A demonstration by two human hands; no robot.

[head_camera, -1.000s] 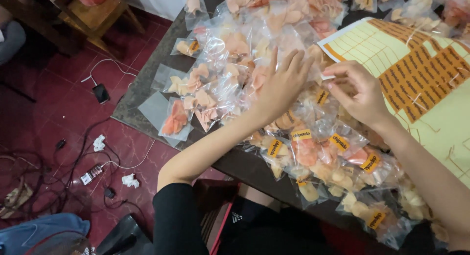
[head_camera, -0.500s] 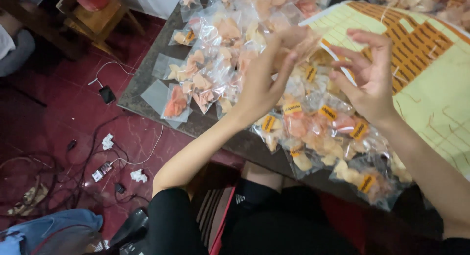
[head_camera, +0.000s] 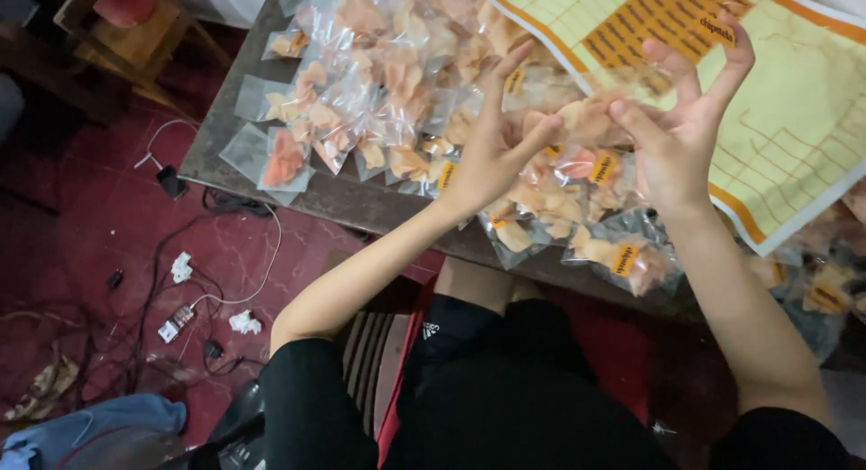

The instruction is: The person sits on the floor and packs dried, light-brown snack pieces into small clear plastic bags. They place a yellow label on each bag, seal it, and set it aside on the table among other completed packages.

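Clear plastic snack bag (head_camera: 577, 127) is pinched between the fingers of the left hand (head_camera: 492, 159) and the right hand (head_camera: 672, 132) above the table (head_camera: 343, 199), where many bags nearby already carry an orange sticker (head_camera: 624, 258) while others further away seem bare

Dark table edge over a cluttered red floor

White cable (head_camera: 255, 285) and black cables (head_camera: 144, 281) trail across the red floor (head_camera: 81, 208) beside crumpled white scraps (head_camera: 242, 322). A wooden stool (head_camera: 135, 41) stands at upper left; blue cloth (head_camera: 86, 425) lies at the bottom left corner.
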